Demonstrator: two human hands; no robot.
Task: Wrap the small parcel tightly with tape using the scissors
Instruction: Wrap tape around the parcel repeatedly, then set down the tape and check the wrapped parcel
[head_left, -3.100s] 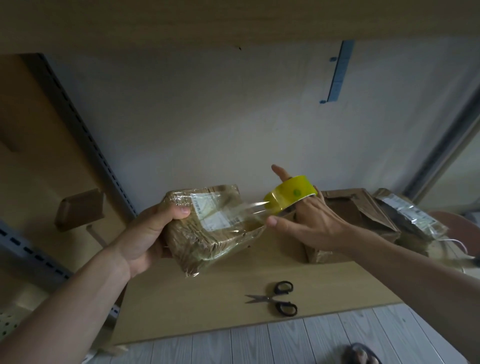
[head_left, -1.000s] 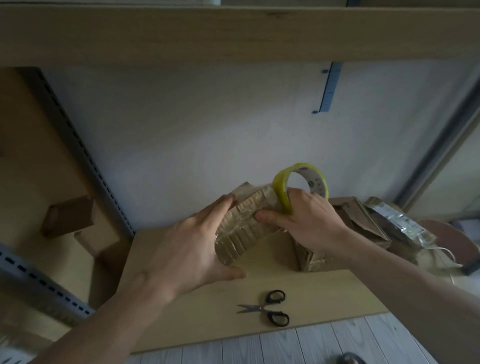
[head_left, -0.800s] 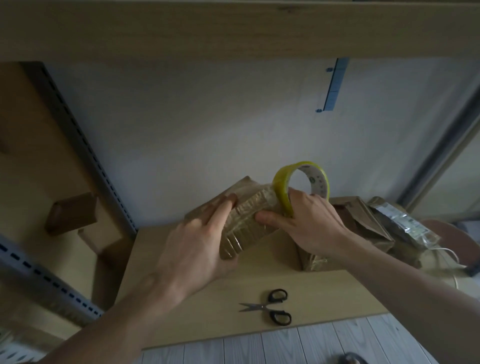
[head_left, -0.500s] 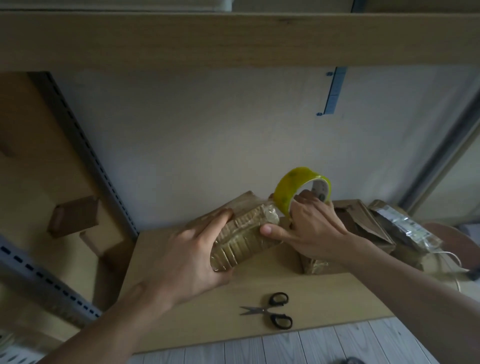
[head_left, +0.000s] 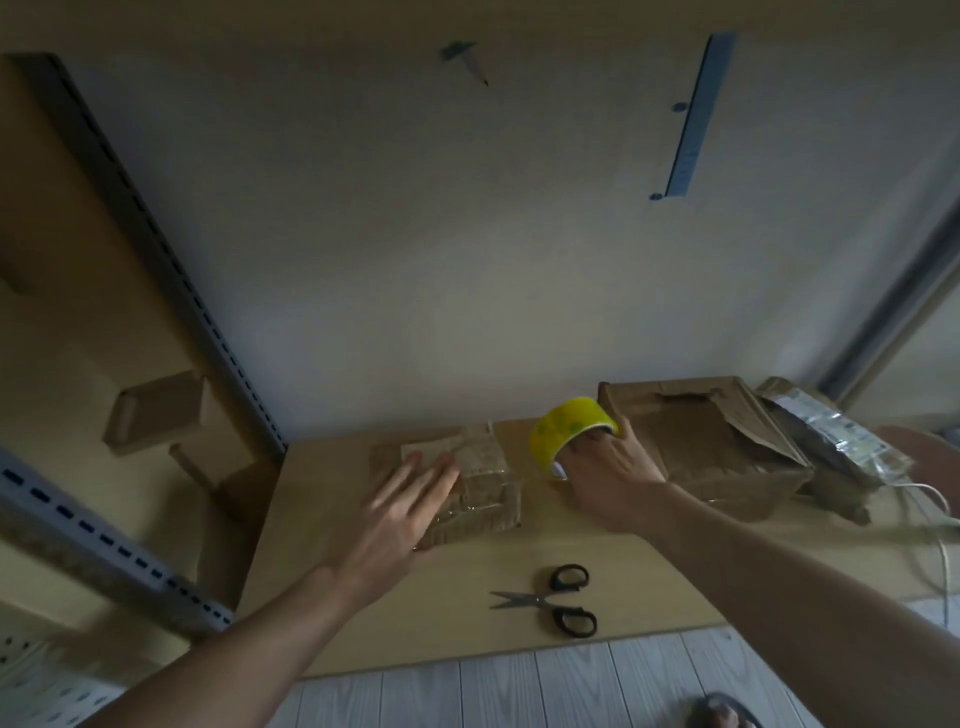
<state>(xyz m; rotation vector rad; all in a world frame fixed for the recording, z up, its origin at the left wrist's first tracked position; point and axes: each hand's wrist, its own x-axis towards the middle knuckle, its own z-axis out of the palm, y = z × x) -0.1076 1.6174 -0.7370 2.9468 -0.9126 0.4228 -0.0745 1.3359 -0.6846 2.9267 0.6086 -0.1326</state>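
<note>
Two bare hands work over a wooden counter (head_left: 363, 613). The small parcel (head_left: 480, 486), brown and glossy with tape, lies flat near the counter's back edge. The left hand (head_left: 402, 512) rests on it with fingers spread flat, gripping nothing. At 3 o'clock from the parcel, the right hand (head_left: 608, 475) grasps a yellow tape roll (head_left: 569, 426). Black-handled scissors (head_left: 553, 603) lie untouched at 5 o'clock from the parcel, near the front edge. A larger cardboard box (head_left: 717, 447) sits beyond the roll.
</note>
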